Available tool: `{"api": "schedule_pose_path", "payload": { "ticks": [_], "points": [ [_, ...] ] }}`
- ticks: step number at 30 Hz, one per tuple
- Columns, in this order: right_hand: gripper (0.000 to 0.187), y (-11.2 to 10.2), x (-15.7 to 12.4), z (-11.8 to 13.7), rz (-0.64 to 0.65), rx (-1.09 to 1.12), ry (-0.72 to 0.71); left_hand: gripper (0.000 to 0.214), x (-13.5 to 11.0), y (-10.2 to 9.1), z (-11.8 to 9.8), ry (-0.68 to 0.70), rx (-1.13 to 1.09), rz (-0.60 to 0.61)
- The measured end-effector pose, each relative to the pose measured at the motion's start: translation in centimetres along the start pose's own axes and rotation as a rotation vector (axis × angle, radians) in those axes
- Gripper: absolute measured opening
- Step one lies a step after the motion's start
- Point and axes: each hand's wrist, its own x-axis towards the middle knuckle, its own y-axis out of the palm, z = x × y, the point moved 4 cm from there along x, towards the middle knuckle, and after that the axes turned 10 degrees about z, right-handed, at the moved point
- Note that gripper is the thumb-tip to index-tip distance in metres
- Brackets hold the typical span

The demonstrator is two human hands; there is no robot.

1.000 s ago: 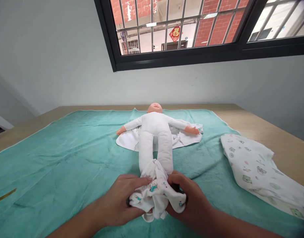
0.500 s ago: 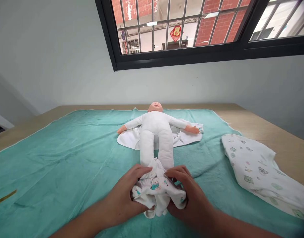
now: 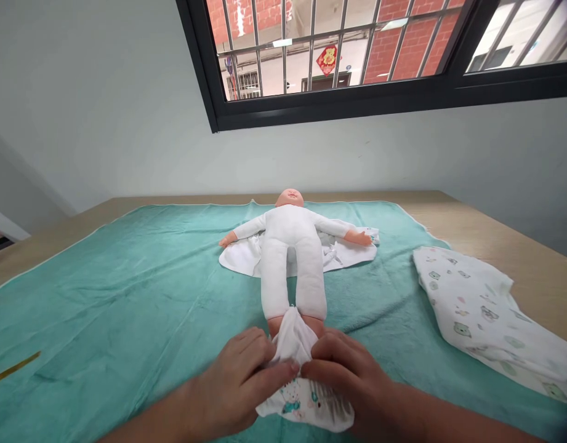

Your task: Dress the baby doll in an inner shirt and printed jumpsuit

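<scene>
A baby doll (image 3: pixel 292 224) with a white cloth body lies on its back, arms spread and legs toward me. White baby pants (image 3: pixel 306 403) with a small teal animal print are bunched at its feet. My left hand (image 3: pixel 246 375) grips the bunched cloth on the left, thumb pressed on top. On the right, my right hand (image 3: pixel 345 375) is closed on the same cloth, its fingers near the left thumb. The doll's ankles show just above the cloth; the toes are hidden. An opened white baby top (image 3: pixel 241 257) lies flat beneath the doll's back.
A teal blanket (image 3: pixel 126 295) covers most of the wooden table (image 3: pixel 486 224). Folded white printed cloth (image 3: pixel 481 314) lies at the right. A thin yellowish strip (image 3: pixel 13 369) is at the left edge. Behind the table are a wall and a barred window (image 3: pixel 333 49).
Both hands have moved slightly down toward me and turned inward over the pants. The pants' print has shifted lower, and the doll's ankles now show.
</scene>
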Motion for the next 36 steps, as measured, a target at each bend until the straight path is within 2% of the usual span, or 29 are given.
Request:
{"api": "schedule_pose_path", "payload": {
  "ticks": [1,4,7,10,14,17,19,22,24,27,29,31,33,34,36],
  "points": [
    [0.025,-0.1,0.0,0.2,0.012,-0.029,-0.023,0.012,0.2,-0.2,-0.2,-0.020,0.002,0.006],
    [0.021,-0.4,0.1,0.7,0.037,-0.124,-0.099,0.019,0.9,-0.8,-0.6,-0.044,-0.022,0.029],
    [0.014,-0.7,0.2,1.1,0.054,-0.197,-0.165,0.010,0.9,-1.0,-1.3,0.100,0.065,-0.025],
    [0.011,-0.7,0.4,1.3,0.089,-0.255,-0.229,0.019,0.4,-0.6,-1.9,0.254,0.220,-0.102],
    [0.013,-0.3,0.3,1.4,0.150,-0.317,-0.294,0.017,0.2,-0.3,-1.9,0.268,0.244,-0.112],
    [0.015,0.0,-0.2,1.1,0.158,-0.275,-0.267,0.013,0.3,-0.5,-1.8,0.264,0.234,-0.105],
    [0.025,0.1,-0.5,0.4,0.118,-0.178,-0.168,0.012,0.3,-0.5,-1.6,0.241,0.224,-0.095],
    [0.036,0.4,-1.1,-0.7,0.037,0.015,0.019,0.015,-0.2,-0.2,-1.0,0.160,0.188,-0.084],
    [0.036,0.8,-1.4,-1.4,0.017,0.110,0.152,0.025,-0.9,0.4,-0.7,0.119,0.165,-0.077],
    [0.025,1.3,-2.0,-1.9,0.056,0.141,0.386,0.050,-2.4,1.5,0.0,0.003,0.078,-0.077],
    [0.020,1.4,-2.4,-2.0,0.106,0.136,0.496,0.058,-3.1,2.2,0.7,-0.145,-0.042,-0.092],
    [0.018,1.5,-2.6,-1.9,0.137,0.153,0.538,0.048,-3.4,2.7,1.3,-0.294,-0.174,-0.094],
    [0.017,1.4,-2.6,-1.8,0.140,0.180,0.539,0.026,-3.3,3.0,1.7,-0.420,-0.281,-0.052],
    [0.017,1.4,-2.5,-1.8,0.141,0.192,0.530,0.017,-3.1,3.1,1.7,-0.470,-0.318,-0.017],
    [0.018,1.4,-2.5,-1.9,0.149,0.196,0.496,0.012,-2.9,2.9,1.8,-0.526,-0.355,0.026]
  ]
}}
